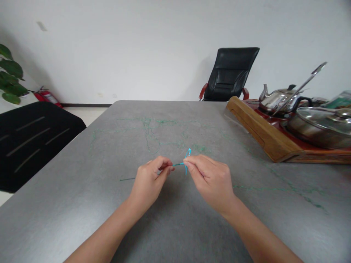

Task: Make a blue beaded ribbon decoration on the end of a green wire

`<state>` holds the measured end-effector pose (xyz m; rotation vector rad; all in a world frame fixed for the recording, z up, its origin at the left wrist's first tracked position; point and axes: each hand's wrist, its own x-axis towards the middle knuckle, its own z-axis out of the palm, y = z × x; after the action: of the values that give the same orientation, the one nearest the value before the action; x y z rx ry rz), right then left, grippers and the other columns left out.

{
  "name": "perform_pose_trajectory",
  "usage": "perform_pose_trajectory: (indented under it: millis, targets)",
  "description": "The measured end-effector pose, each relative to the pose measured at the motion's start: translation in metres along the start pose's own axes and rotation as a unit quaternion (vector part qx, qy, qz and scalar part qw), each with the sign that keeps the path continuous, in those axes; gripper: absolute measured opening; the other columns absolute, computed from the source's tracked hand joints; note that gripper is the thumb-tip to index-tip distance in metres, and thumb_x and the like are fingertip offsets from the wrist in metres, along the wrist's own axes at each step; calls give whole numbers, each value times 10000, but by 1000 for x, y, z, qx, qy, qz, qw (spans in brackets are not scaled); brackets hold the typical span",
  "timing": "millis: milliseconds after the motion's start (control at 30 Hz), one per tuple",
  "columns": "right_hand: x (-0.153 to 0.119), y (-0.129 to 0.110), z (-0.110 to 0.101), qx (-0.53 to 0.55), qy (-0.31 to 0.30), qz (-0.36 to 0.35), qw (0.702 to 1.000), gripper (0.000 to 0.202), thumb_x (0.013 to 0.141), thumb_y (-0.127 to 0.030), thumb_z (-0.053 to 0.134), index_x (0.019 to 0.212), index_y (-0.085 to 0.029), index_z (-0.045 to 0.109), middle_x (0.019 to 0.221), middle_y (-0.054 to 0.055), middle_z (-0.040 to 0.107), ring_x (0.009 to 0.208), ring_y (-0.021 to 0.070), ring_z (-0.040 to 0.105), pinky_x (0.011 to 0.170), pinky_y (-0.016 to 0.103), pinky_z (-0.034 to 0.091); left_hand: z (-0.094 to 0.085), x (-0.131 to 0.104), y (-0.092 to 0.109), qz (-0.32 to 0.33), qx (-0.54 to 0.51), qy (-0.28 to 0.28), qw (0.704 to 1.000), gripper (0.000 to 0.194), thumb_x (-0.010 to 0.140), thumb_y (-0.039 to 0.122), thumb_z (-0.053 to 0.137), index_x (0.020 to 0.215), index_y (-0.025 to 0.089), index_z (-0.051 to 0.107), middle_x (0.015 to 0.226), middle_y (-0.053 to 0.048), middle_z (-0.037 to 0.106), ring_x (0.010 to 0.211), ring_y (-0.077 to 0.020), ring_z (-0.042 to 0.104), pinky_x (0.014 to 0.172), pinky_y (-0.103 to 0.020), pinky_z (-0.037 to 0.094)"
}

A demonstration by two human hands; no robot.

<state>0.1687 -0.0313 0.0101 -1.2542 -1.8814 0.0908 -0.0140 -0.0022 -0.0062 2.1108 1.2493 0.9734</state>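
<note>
Fingers of the left hand [146, 180] pinch a thin dark strand [127, 179] while the right hand's [215, 180] clamp a blue cord [189, 151], apparently to steady the span between them.

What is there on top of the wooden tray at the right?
The teapot and lidded pan stand on the tray; the surface beneath them is hidden.

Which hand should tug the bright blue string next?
Probably the right hand: its fingertips pinch the blue string, while the left hand pinches the thin dark strand beside it.
</note>
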Motion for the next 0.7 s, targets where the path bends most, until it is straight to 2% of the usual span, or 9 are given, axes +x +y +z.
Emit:
perform_pose_trajectory:
  millis: [167, 300, 500, 600, 700]
  targets:
    - [-1, -2, -1, -3, -10, -2, 1000, 215, 941, -188, 487, 872, -186, 691, 783, 21, 720, 705, 149, 654, 679, 261, 457, -1, 0, 0, 10, 24, -2, 1000, 78, 875, 188, 575, 822, 198, 631, 733, 12, 718, 678, -143, 663, 638, -231, 451]
    - [0, -6, -4, -9, -30, -18, 999, 242, 949, -191, 468, 857, -178, 692, 719, 18, 684, 646, 134, 622, 630, 255, 426, -2, 0, 1, 16, 42, 17, 999, 80, 863, 174, 581, 815, 197, 642, 696, 25, 691, 630, -125, 624, 613, -217, 434]
    - [-1, -13, -4, -47, -84, -97, 991, 288, 937, -163, 443, 782, -181, 685, 650, 16, 662, 596, 134, 600, 584, 261, 401, -2, 0, 3, 24, 40, 34, 998, 79, 852, 168, 588, 802, 192, 646, 676, 23, 686, 588, -122, 614, 589, -217, 442]
    - [-2, -13, -3, -55, -95, -116, 987, 285, 923, -141, 442, 778, -176, 685, 641, 16, 654, 589, 138, 591, 569, 268, 391, 0, -1, 0, 48, 57, 21, 997, 88, 844, 136, 586, 810, 190, 647, 704, 11, 694, 608, -130, 617, 606, -225, 451]
    - [0, -9, -5, -71, -81, -96, 990, 282, 926, -147, 452, 782, -173, 693, 618, 8, 631, 569, 135, 569, 569, 274, 376, 2, -1, -3, 96, 96, -12, 991, 103, 876, 146, 562, 873, 191, 655, 743, -13, 693, 654, -150, 616, 629, -250, 449]
